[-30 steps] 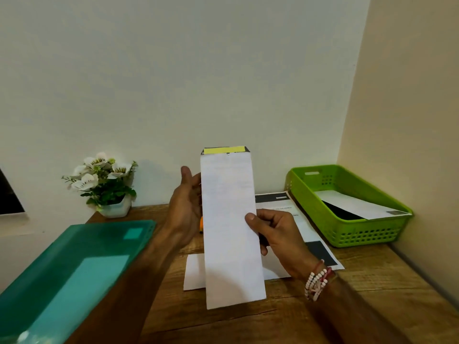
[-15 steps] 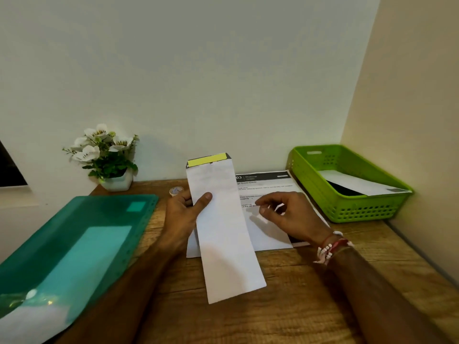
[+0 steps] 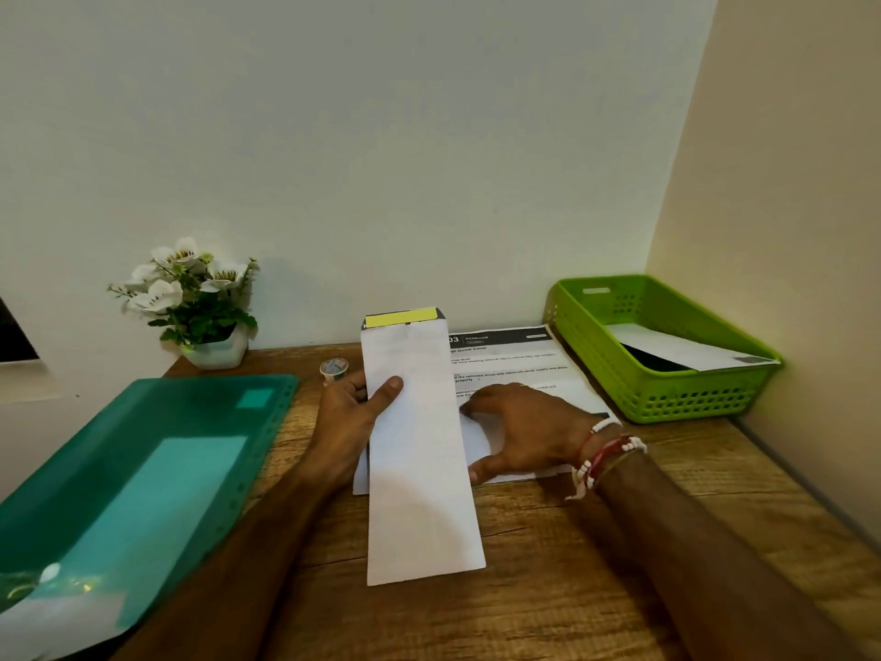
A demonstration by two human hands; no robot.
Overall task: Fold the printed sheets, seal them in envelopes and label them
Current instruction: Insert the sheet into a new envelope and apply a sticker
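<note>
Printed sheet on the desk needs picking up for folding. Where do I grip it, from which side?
Probably the near edge of the printed sheet, from your side, with the right hand that rests on it. It lies flat; the envelope in the left hand covers its left part, and the green basket crowds its right.

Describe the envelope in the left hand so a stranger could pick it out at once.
Start at the wooden desk in the wall corner; at its middle, the left hand grips a long white envelope, partly over the printed sheet. Unlike the other envelope, lying in the green basket, it shows a yellow strip on its top flap.
</note>
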